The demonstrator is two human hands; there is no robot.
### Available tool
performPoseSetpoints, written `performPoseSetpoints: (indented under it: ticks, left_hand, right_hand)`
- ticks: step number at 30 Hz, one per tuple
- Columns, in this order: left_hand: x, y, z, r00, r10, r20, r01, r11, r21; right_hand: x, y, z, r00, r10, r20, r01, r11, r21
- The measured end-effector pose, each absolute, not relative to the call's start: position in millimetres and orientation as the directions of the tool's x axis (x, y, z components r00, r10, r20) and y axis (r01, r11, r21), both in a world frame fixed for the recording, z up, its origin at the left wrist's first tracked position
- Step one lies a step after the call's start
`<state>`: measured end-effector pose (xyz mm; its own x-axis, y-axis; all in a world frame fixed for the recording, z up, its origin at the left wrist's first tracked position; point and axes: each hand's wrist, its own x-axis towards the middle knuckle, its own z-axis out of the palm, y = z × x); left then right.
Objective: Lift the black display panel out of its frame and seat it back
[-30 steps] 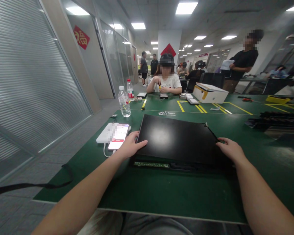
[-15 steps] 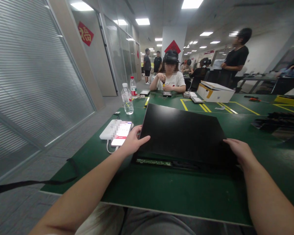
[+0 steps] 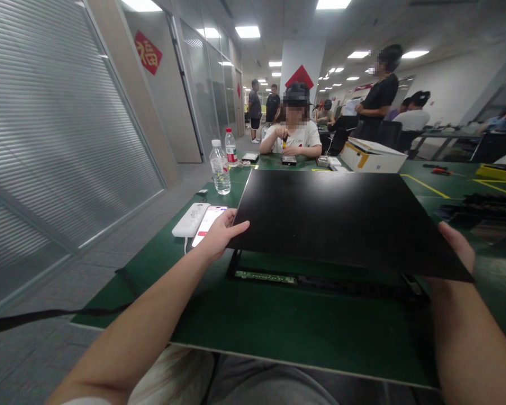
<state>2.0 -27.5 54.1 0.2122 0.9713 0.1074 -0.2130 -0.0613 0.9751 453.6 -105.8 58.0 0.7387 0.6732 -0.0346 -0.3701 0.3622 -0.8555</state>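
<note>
A thin black display panel [image 3: 337, 216] is held above the table between my two hands. My left hand [image 3: 223, 233] grips its left edge, thumb on top and fingers partly hidden beneath. At the right edge my right hand [image 3: 457, 250] is closed on the panel, its fingers mostly hidden under it. Below the panel a black frame [image 3: 341, 287] lies on the green table, with a narrow green circuit board [image 3: 265, 277] along its near side. The panel hides the far part of the frame.
Left of the panel lie a phone [image 3: 209, 225] and a white power bank [image 3: 189, 219] with a cable. Two water bottles [image 3: 220, 169] stand behind them. A person [image 3: 295, 132] sits opposite. A white box [image 3: 375, 154] is at the back right, and dark strips [image 3: 480, 208] lie at right.
The panel has risen off the frame and shifted right, its right side swinging toward me. My right hand has moved right with it; my left hand has moved slightly left and up.
</note>
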Motion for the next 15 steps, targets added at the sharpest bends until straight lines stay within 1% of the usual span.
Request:
performPoseSetpoints:
  ticks: [3, 5, 8, 11, 13, 15]
  left_hand:
    - [5.1, -29.3, 51.0, 0.23, 0.97, 0.083, -0.191, -0.039, 0.981]
    - [5.7, -29.9, 49.5, 0.256, 0.966, 0.045, -0.158, -0.004, 0.987]
    - [6.0, -29.9, 48.1, 0.281, 0.96, -0.005, -0.11, 0.038, 0.993]
    - [7.6, -29.0, 47.6, 0.277, 0.961, -0.021, -0.089, 0.047, 0.995]
    - [8.9, -27.9, 47.7, 0.272, 0.962, 0.01, -0.105, 0.019, 0.994]
    - [9.5, -26.7, 47.4, 0.266, 0.962, 0.057, -0.112, -0.028, 0.993]
  right_hand:
    - [449.8, -109.2, 59.8, 0.698, 0.714, -0.06, -0.372, 0.29, -0.882]
    - [450.0, -111.4, 60.0, 0.667, 0.743, -0.062, -0.313, 0.204, -0.928]
    - [452.1, -112.6, 59.8, 0.679, 0.729, -0.086, -0.251, 0.121, -0.96]
    - [456.8, -111.9, 58.2, 0.722, 0.69, -0.049, -0.179, 0.118, -0.977]
    - [461.7, -112.0, 56.3, 0.741, 0.671, 0.008, -0.106, 0.128, -0.986]
    - [466.8, -112.7, 54.3, 0.751, 0.658, 0.057, -0.08, 0.176, -0.981]
